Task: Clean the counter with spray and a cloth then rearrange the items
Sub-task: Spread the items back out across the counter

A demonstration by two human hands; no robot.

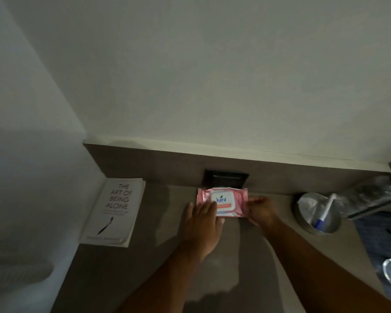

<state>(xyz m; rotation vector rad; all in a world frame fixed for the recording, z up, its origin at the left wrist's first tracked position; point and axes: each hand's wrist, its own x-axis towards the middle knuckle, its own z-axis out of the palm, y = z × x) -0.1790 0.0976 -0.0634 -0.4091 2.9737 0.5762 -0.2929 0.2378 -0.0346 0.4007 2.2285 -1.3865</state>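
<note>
A pink wet-wipes pack point(226, 197) with a white lid lies flat on the brown counter point(253, 249), close to the back ledge. My left hand point(203, 224) lies flat with straight fingers on the pack's left part. My right hand point(261, 210) pinches the pack's right edge between thumb and fingers. No spray bottle or cloth shows in the head view.
A white book point(114, 211) lies at the counter's left end against the wall. A dark socket plate point(226, 179) sits in the back ledge behind the pack. A round metal dish point(316, 213) holding a white-and-blue pen point(324, 213) stands right, beside a clear plastic bottle point(370, 195).
</note>
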